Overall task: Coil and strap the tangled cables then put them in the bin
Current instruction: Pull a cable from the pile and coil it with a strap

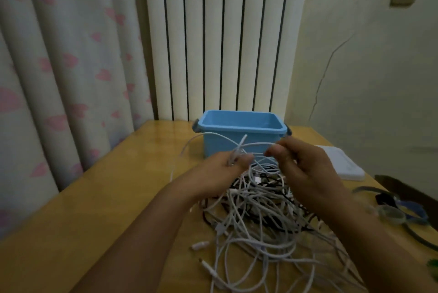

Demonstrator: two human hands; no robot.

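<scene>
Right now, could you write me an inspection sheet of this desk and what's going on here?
Surface: wooden table, glossy.
Job's things: blue bin at the table's far edge, open, looks empty; tangled cable pile in front of it.
Clutter: white flat box and coloured straps at the right.
Grippers: left hand holds a white cable; right hand pinches the same cable with its fingers, above the pile.
Cables: mostly white, some black, knotted, uncoiled.
Surroundings: curtain, radiator, cracked wall.
</scene>
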